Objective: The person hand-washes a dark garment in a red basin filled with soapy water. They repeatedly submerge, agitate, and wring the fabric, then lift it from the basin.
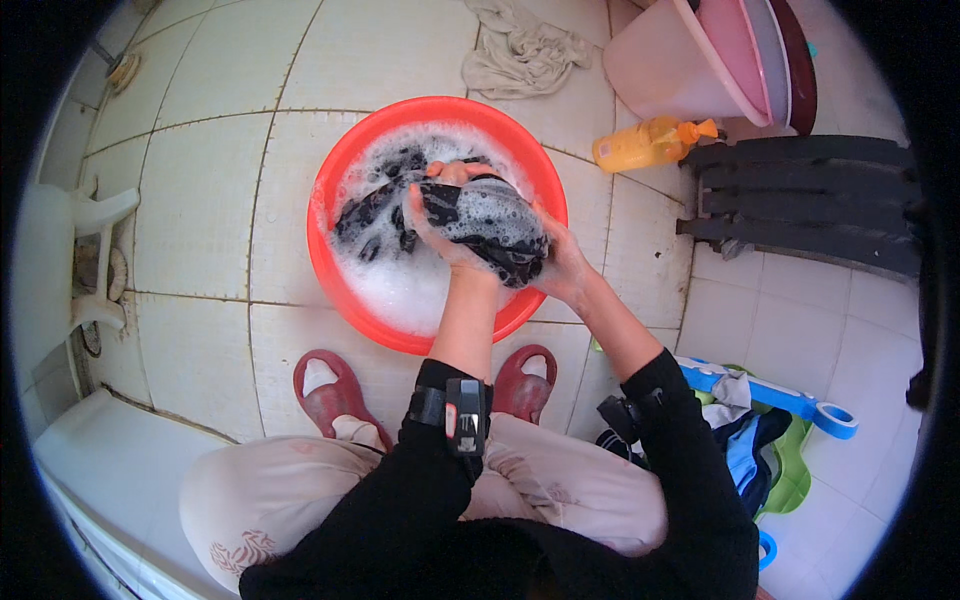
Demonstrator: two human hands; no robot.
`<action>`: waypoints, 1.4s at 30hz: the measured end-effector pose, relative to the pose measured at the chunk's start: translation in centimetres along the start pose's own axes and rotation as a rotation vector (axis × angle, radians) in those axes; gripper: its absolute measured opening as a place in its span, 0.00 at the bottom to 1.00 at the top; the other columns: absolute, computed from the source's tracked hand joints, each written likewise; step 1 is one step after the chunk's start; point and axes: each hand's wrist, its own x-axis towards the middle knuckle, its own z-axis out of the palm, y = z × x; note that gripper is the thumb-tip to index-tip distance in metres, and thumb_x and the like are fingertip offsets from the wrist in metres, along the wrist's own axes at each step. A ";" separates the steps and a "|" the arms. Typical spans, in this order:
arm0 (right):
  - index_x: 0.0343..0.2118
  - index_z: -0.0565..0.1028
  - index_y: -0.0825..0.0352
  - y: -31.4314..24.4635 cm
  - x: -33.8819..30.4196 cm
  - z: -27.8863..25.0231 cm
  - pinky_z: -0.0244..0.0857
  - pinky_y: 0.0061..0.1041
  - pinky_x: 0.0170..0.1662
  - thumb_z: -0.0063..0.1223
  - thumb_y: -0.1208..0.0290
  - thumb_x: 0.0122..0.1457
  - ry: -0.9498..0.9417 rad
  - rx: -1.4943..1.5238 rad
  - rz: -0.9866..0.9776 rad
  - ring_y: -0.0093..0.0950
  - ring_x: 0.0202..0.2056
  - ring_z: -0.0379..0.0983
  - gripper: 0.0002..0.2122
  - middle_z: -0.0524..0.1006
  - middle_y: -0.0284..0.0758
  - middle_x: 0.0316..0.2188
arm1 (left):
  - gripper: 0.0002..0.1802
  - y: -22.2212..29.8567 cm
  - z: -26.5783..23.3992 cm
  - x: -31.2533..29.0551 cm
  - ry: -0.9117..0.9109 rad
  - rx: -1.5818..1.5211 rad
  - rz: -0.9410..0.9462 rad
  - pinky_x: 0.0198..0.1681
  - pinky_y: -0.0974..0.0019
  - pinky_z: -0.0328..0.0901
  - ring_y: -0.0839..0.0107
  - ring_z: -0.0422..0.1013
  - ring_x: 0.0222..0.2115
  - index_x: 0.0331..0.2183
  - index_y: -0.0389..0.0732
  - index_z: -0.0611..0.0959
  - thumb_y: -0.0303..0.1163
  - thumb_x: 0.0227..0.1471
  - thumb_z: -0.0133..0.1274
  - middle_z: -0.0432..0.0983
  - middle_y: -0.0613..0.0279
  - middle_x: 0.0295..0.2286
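Note:
A bundle of wet black cloth (490,222) covered in white suds is gripped between my two hands, over a round red basin (326,275). My left hand (445,240) is closed on the near left side of the bundle. From the right, my right hand (565,262) holds the same cloth, its fingers partly hidden behind it. Some fingertips show at the bundle's far side, but which hand they belong to is hard to tell. More dark cloth (372,215) lies among the foam in the basin, to the left of my hands.
A yellow-orange bottle (645,146) lies right of the basin, near stacked tubs (665,60) and a dark slatted stool (805,203). Beyond the basin is a crumpled grey cloth (525,50). A white plastic chair (50,270) stands left; clothes (742,450) sit in a green-and-blue rack, lower right.

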 end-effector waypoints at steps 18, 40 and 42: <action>0.49 0.68 0.61 -0.6 -1.5 0.2 0.71 0.25 0.37 0.40 0.59 0.64 0.163 -0.267 -0.049 0.24 0.36 0.75 0.16 0.76 0.34 0.40 | 0.28 1.7 -2.8 0.6 0.383 0.364 -0.436 0.53 0.55 0.61 0.55 0.68 0.46 0.46 0.39 0.76 0.50 0.52 0.43 0.73 0.50 0.44; 0.61 0.57 0.52 4.0 9.0 0.7 0.60 0.44 0.53 0.48 0.70 0.52 0.562 -2.299 -0.442 0.57 0.52 0.57 0.30 0.57 0.48 0.57 | 0.28 4.4 -5.9 1.3 0.814 0.988 -0.166 0.52 0.63 0.60 0.66 0.68 0.46 0.52 0.38 0.71 0.42 0.52 0.53 0.72 0.60 0.47; 0.59 0.59 0.59 3.2 9.9 0.4 0.62 0.41 0.52 0.46 0.71 0.54 0.534 -2.272 -0.427 0.52 0.50 0.62 0.27 0.63 0.47 0.53 | 0.29 4.3 -5.4 1.4 0.869 1.010 -0.179 0.52 0.63 0.60 0.67 0.68 0.46 0.52 0.38 0.71 0.42 0.52 0.53 0.71 0.60 0.47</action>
